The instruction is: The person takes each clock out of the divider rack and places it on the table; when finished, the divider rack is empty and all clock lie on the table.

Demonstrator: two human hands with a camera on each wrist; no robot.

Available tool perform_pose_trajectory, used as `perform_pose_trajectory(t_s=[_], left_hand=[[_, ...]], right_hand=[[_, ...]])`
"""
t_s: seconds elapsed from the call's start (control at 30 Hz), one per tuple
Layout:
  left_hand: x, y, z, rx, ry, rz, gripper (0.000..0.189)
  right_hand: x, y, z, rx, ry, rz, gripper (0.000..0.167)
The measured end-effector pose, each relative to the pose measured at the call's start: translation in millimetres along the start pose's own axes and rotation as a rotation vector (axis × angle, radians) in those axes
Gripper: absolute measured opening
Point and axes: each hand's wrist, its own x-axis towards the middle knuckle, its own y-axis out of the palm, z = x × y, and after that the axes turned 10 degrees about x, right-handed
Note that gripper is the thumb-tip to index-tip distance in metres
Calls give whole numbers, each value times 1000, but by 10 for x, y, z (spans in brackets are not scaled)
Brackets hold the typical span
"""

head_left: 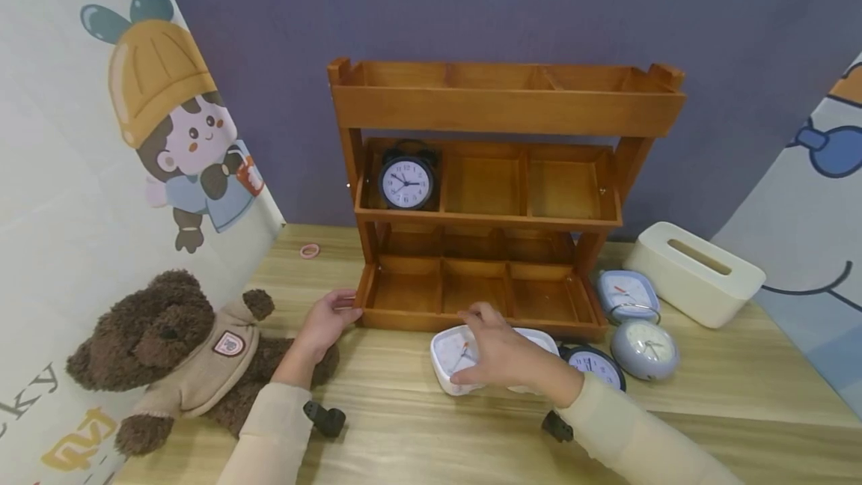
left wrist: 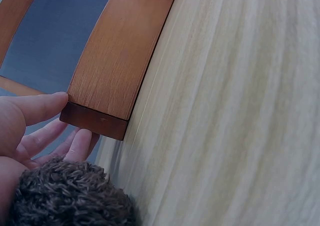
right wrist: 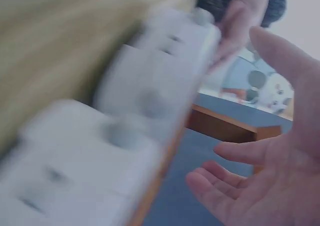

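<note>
My left hand (head_left: pixel 322 328) holds the lower left front corner of the brown wooden shelf rack (head_left: pixel 397 318); in the left wrist view its thumb and fingers (left wrist: pixel 80 145) lie on two sides of that wooden end. My right hand (head_left: pixel 498 354) hovers over a white square alarm clock (head_left: pixel 444 354) in front of the rack. In the right wrist view its fingers (right wrist: pixel 240 151) are spread, apart from the white clock backs. A second white clock (head_left: pixel 539 338) is partly hidden behind that hand. A black round alarm clock (head_left: pixel 407 182) stands in the middle tier's left compartment.
Right of the hand are a dark round clock (head_left: pixel 595 367), a grey round clock (head_left: pixel 644 350) and a light blue square clock (head_left: pixel 626 292). A cream tissue box (head_left: pixel 700 275) stands behind them. A brown teddy bear (head_left: pixel 202 358) lies at left, near a pink ring (head_left: pixel 310 251).
</note>
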Motion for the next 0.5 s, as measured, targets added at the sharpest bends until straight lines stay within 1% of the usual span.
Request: perform_pose_trajectory(t_s=[0.1, 0.17, 0.37, 0.5], left_hand=[[4, -6, 5, 9, 0, -4, 42], [7, -8, 9, 12, -3, -5, 42], [17, -9, 26, 10, -14, -2, 42], [18, -3, 33, 1, -3, 3, 42]], right_hand=[[45, -151, 138, -5, -4, -17, 95], [84, -258, 248, -10, -23, -36, 95], [286, -531, 531, -51, -112, -146, 91], [467, -635, 659, -45, -135, -214, 88]])
